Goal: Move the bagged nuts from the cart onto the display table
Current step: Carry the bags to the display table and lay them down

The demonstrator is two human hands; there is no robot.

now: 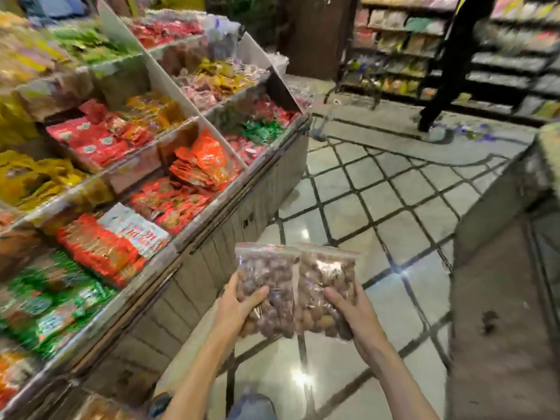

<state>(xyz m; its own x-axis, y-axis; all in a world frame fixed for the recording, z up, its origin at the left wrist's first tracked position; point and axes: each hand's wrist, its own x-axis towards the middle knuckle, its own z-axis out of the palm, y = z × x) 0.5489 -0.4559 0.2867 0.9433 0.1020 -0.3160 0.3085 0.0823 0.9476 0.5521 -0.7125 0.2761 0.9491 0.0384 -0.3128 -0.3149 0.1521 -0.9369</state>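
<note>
Tiled shop floor [378,207] lies beneath. Two nut bags, the left bag [266,286] and the right bag [327,286], are gripped by the left hand [239,307] and the right hand [354,313]. Placement on the display table [230,225] seemingly remains.

A tiered display bench [230,237] with white dividers stands on the left, its compartments heaped with red, orange, yellow and green snack packets [200,165]. It stands on a glossy tiled floor [378,213] crossed by dark diagonal lines.
</note>
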